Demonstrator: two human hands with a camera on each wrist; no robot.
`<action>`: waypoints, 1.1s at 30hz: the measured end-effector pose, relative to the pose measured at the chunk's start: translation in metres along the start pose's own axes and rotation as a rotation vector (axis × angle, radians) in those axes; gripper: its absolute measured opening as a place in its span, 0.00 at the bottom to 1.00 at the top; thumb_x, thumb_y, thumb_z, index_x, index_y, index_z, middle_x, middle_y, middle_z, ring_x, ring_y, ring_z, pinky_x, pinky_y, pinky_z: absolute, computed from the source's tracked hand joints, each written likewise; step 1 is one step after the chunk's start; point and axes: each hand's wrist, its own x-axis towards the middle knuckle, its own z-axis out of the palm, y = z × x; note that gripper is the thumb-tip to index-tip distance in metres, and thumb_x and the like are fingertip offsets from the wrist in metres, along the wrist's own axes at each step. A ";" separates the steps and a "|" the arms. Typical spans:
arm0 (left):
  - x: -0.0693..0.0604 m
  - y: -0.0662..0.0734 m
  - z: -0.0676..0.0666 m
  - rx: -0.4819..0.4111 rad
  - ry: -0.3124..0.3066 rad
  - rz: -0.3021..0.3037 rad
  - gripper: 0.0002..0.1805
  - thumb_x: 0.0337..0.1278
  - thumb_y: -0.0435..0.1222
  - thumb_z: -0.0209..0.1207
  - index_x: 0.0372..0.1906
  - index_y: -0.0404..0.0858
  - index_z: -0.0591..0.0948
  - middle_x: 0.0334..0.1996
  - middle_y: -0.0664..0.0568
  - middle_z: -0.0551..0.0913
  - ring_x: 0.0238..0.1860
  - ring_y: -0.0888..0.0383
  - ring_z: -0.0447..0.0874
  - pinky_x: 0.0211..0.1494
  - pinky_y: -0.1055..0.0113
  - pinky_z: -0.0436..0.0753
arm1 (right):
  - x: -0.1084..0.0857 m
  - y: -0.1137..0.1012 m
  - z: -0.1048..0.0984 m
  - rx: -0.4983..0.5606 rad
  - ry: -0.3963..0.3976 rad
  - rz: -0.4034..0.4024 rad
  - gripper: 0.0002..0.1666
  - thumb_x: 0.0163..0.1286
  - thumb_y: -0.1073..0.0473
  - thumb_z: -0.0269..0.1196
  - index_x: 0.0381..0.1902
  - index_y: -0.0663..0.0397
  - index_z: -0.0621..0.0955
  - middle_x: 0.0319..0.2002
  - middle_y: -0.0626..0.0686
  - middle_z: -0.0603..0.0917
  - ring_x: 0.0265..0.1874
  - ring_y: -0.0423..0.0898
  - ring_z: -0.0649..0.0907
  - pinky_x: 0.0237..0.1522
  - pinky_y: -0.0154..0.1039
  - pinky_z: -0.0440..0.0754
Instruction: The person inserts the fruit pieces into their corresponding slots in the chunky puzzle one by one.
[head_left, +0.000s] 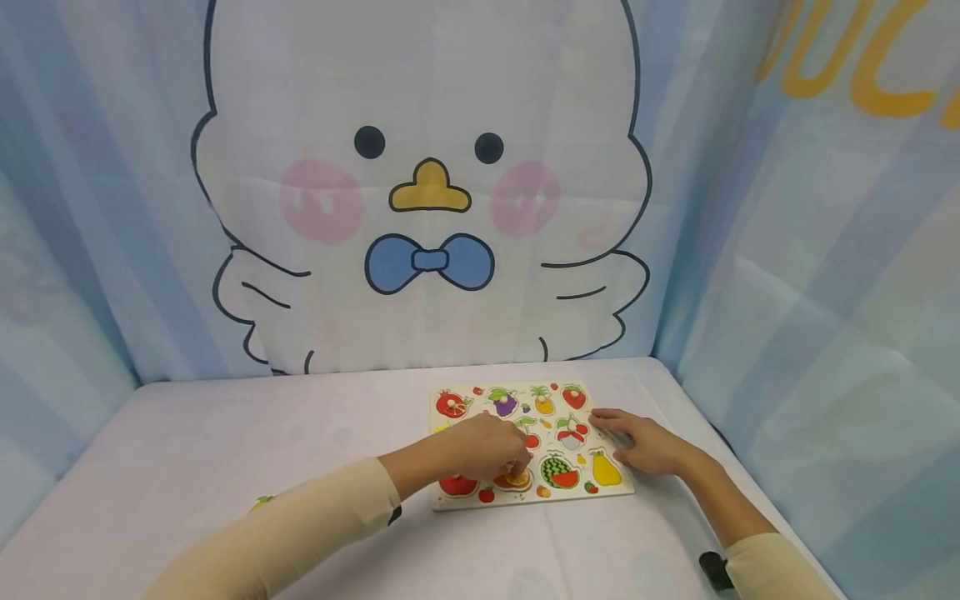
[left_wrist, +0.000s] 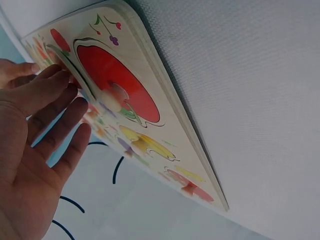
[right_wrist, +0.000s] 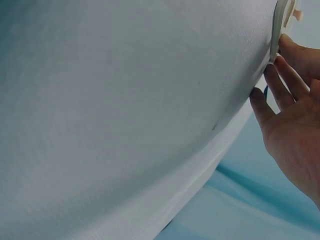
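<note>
A wooden fruit puzzle board (head_left: 551,492) lies flat on the table. My left hand (head_left: 487,446) reaches over its lower left part and pinches an orange-slice puzzle piece (head_left: 513,482), which looks tilted in the left wrist view, partly hidden by the fingers. Beside it sits a red apple piece (left_wrist: 120,82) with a knob. At the board's right edge, my right hand (head_left: 648,442) rests with fairly straight fingers touching the rim. Near it are a pear piece (head_left: 604,469), a watermelon piece (head_left: 559,472) and a cherry piece (head_left: 572,433).
A small yellow and green piece (head_left: 262,502) lies on the white table (head_left: 360,417), mostly behind the left sleeve. Cloth curtains (head_left: 817,333) stand at the back and sides, close to the table's right edge.
</note>
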 end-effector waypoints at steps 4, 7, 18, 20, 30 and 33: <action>0.001 0.002 0.002 0.012 -0.001 0.012 0.06 0.65 0.37 0.70 0.40 0.55 0.89 0.38 0.66 0.85 0.39 0.68 0.76 0.49 0.75 0.80 | -0.001 0.000 0.000 0.000 0.002 -0.006 0.37 0.67 0.68 0.67 0.74 0.56 0.74 0.77 0.61 0.68 0.75 0.69 0.66 0.71 0.66 0.70; 0.000 0.003 0.004 0.011 0.001 0.007 0.06 0.64 0.38 0.70 0.39 0.55 0.88 0.36 0.66 0.84 0.38 0.67 0.75 0.50 0.75 0.80 | -0.001 0.001 0.000 0.004 0.001 -0.015 0.36 0.68 0.68 0.67 0.74 0.56 0.74 0.77 0.61 0.68 0.76 0.69 0.66 0.71 0.66 0.70; 0.001 0.008 0.002 -0.043 -0.018 -0.043 0.06 0.63 0.38 0.71 0.39 0.55 0.88 0.37 0.66 0.83 0.39 0.66 0.75 0.51 0.74 0.80 | -0.001 0.003 0.000 -0.004 -0.003 -0.017 0.36 0.69 0.68 0.66 0.75 0.56 0.73 0.78 0.61 0.67 0.76 0.69 0.65 0.71 0.66 0.69; -0.001 0.008 0.001 -0.047 -0.026 -0.050 0.06 0.64 0.38 0.71 0.41 0.55 0.88 0.38 0.65 0.84 0.39 0.66 0.75 0.50 0.74 0.80 | 0.000 0.003 0.000 -0.003 -0.005 -0.013 0.36 0.69 0.68 0.66 0.75 0.56 0.73 0.78 0.61 0.67 0.76 0.69 0.64 0.72 0.66 0.69; -0.024 0.016 -0.003 -0.051 -0.063 -0.111 0.22 0.60 0.35 0.72 0.57 0.60 0.87 0.49 0.62 0.82 0.42 0.63 0.77 0.52 0.70 0.81 | 0.000 0.002 0.000 -0.008 0.004 0.006 0.37 0.68 0.69 0.65 0.75 0.56 0.73 0.78 0.62 0.66 0.76 0.70 0.64 0.71 0.67 0.69; -0.031 0.015 0.000 -0.041 -0.060 -0.101 0.24 0.63 0.36 0.71 0.61 0.61 0.86 0.55 0.62 0.83 0.51 0.63 0.81 0.56 0.69 0.81 | 0.000 0.002 0.001 -0.003 0.002 -0.002 0.37 0.68 0.69 0.66 0.75 0.56 0.73 0.78 0.62 0.66 0.76 0.71 0.64 0.71 0.67 0.69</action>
